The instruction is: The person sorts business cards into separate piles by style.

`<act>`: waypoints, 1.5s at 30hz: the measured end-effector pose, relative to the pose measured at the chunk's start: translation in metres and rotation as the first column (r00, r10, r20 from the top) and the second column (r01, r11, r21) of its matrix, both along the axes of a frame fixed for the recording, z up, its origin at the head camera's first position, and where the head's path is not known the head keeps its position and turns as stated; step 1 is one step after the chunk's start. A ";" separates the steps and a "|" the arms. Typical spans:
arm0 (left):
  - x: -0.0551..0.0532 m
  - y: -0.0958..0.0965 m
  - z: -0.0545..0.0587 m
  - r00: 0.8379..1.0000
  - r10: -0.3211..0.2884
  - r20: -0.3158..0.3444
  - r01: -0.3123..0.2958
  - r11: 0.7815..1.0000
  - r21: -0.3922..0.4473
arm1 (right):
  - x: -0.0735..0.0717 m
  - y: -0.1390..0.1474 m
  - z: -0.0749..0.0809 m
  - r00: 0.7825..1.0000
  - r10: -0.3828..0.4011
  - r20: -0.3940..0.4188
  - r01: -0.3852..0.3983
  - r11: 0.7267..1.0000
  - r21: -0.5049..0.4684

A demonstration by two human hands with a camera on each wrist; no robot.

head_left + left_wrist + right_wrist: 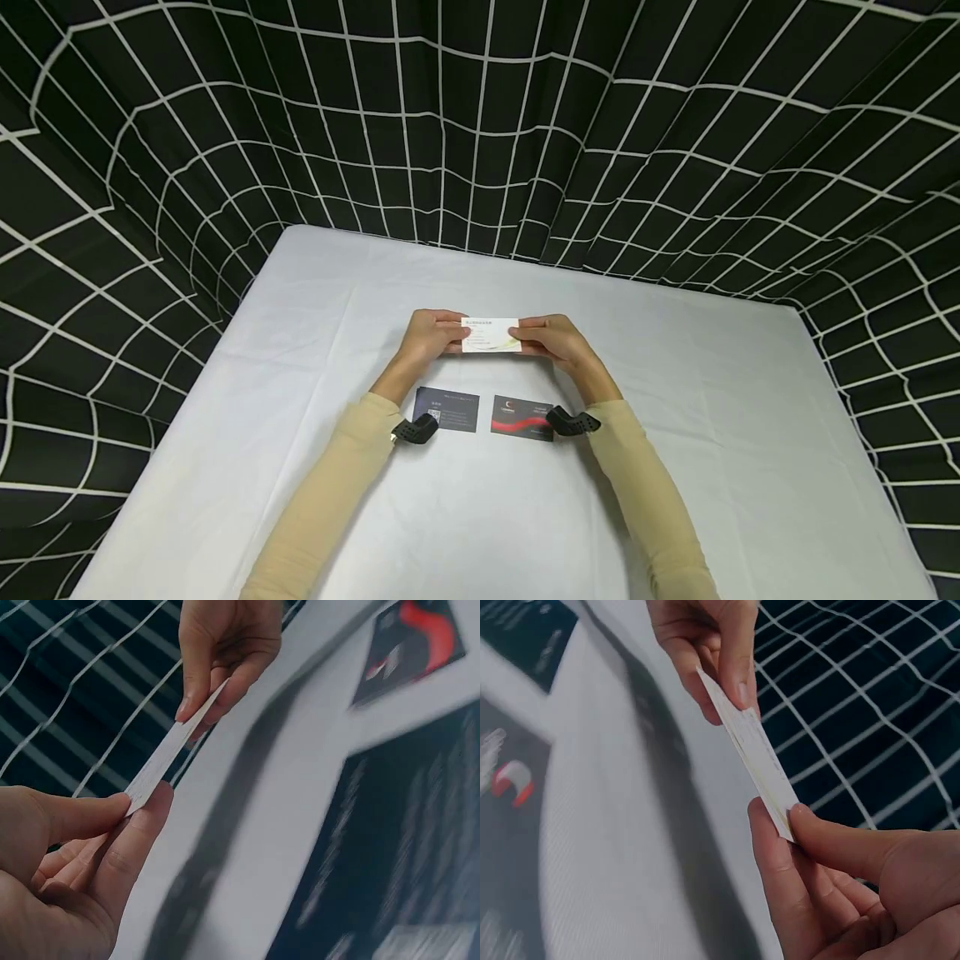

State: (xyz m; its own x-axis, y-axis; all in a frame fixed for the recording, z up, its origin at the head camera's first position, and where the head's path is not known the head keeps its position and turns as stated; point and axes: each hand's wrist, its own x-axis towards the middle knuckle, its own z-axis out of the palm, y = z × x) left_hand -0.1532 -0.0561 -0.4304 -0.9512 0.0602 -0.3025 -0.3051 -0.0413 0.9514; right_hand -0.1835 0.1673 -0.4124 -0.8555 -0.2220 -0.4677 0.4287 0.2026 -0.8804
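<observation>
A white business card [489, 336] with small print and a yellow-green curve in one corner is held up above the table between both hands. My left hand [433, 334] pinches its left end, thumb on the printed face and fingers behind. At the other end, my right hand [557, 340] pinches it the same way. Both wrist views show the card [171, 754] nearly edge-on. Nearer to me lie two dark cards: a blue-grey one [459, 410] with a QR code on the left, and a dark grey one [517, 408] with a red wave on the right.
A white cloth covers the table [712, 433]. Black curtains [480, 125] with a white grid hang behind it and along the sides. Black wrist devices [416, 429] sit at both cuffs and partly overlap the dark cards in the head view.
</observation>
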 end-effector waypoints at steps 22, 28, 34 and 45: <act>0.058 0.132 0.000 0.875 -0.414 -0.251 0.327 0.888 -0.324 | 0.133 0.132 -0.006 0.963 -0.251 -0.094 0.266 0.941 0.211; 0.062 0.153 -0.002 0.838 -0.469 -0.277 0.278 0.806 -0.523 | 0.143 0.152 -0.016 0.957 -0.271 -0.102 0.288 0.930 0.230; 0.065 0.161 -0.013 0.836 -0.489 -0.251 0.285 0.776 -0.562 | 0.146 0.165 -0.027 0.964 -0.262 -0.049 0.266 0.938 0.221; 0.060 0.164 -0.006 0.843 -0.490 -0.222 0.293 0.765 -0.573 | 0.141 0.167 -0.028 0.963 -0.257 -0.086 0.270 0.931 0.245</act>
